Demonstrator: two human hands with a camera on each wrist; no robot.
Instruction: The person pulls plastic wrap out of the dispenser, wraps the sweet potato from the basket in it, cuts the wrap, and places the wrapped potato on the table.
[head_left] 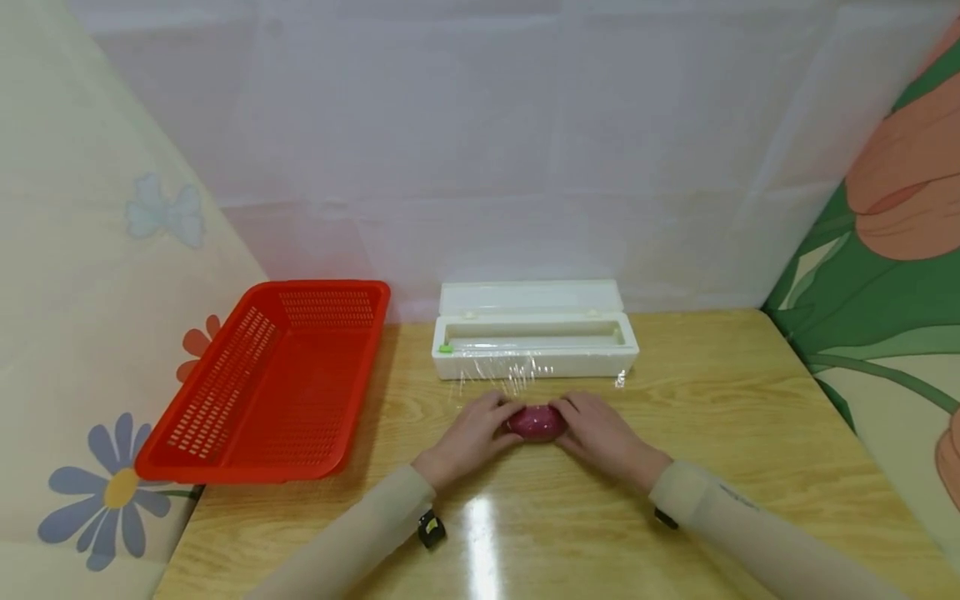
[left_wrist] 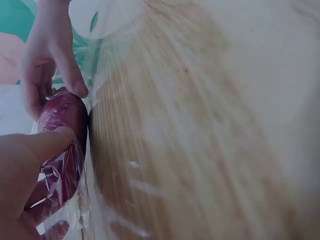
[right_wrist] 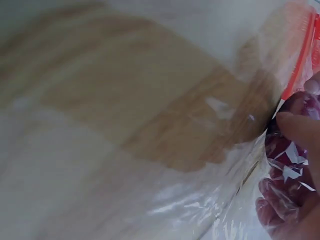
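Observation:
A purple-red oblong vegetable [head_left: 537,423] lies in cling film [left_wrist: 75,172] near the middle of the table, between my hands. My left hand [head_left: 477,435] grips its left end, the thumb on the near side. At the other end my right hand [head_left: 600,435] holds it the same way. Shiny folds of film cover the vegetable [right_wrist: 287,150] in the right wrist view. Just behind stands a white cling film dispenser [head_left: 536,363] with its lid raised and a green slider [head_left: 446,348] at the left. Clear film hangs over its front edge toward my hands.
A large red plastic basket [head_left: 315,392] stands on the left, its near left corner at the table's edge. The wooden table [head_left: 712,392] meets a white cloth backdrop [head_left: 480,150] behind. Flowered cloths hang at both sides.

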